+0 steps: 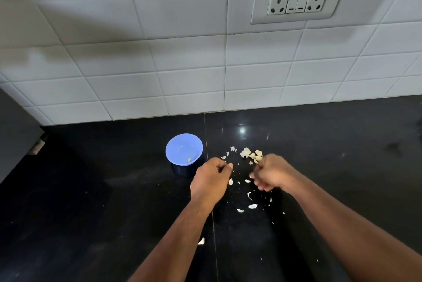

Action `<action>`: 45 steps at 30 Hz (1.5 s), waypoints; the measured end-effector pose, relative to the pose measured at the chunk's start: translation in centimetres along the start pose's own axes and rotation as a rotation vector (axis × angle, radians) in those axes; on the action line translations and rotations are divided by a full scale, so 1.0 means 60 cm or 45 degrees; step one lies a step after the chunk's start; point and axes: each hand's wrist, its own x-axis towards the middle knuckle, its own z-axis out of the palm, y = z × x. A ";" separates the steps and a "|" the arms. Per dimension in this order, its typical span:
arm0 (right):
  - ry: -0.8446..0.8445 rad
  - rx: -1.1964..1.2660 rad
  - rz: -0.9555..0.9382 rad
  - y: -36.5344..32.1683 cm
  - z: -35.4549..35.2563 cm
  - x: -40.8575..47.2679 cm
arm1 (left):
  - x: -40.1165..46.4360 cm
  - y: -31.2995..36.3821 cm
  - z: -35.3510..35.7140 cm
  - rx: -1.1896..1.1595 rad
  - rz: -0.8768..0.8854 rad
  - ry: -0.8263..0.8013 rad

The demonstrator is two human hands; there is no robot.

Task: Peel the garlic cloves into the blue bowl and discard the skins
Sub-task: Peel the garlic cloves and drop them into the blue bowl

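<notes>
Blue bowl (184,149) sits on the black counter (102,179) w/ one peeled clove (189,160) inside, near its front wall. Just right of it the left hand (211,179) has fingers curled in, thumb to fingertips, maybe pinching sth small, can't tell what. Right hand (271,173) is blurred, fingers curled, grip unclear; garlic pile (251,154) lies just behind it, skins (252,206) scattered btw and below both hands.

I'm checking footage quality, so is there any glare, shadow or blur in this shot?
Head view: a bright glare spot on the counter; a broad diagonal shadow across the tiles; the right hand looks motion-blurred at its fingers; wide-angle bending of tile lines; the bowl is sharp.
</notes>
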 end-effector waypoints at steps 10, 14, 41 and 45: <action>0.126 -0.131 -0.097 0.019 0.036 -0.005 | 0.019 -0.011 0.006 -0.324 -0.051 -0.156; -0.024 0.242 -0.227 0.024 0.045 -0.030 | 0.024 -0.009 0.016 -0.472 -0.095 -0.374; 0.330 0.233 -0.454 0.032 -0.002 -0.021 | 0.046 0.049 0.067 -1.079 -0.293 -0.014; 0.284 -0.226 -0.585 0.008 -0.032 -0.001 | 0.051 0.060 0.077 -1.069 -0.310 0.082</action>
